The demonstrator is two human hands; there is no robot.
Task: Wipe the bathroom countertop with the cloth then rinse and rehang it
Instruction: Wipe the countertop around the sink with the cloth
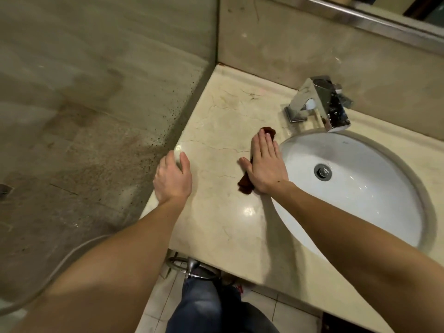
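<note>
My right hand (265, 164) lies flat, fingers straight, pressing the cloth (245, 185), a dark red-brown narrow roll at 9 o'clock of the white sink (360, 200). My left hand (171, 176) rests on the cream marble countertop (223, 111) edge, well apart; grip unclear. A chrome faucet (322, 102) stands at 12 o'clock.

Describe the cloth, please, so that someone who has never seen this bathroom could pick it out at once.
Start at the white sink set in the marble countertop. Left of its rim, the right hand presses flat on a narrow cloth. It is dark reddish-brown, the only dark thing on the pale stone.
</note>
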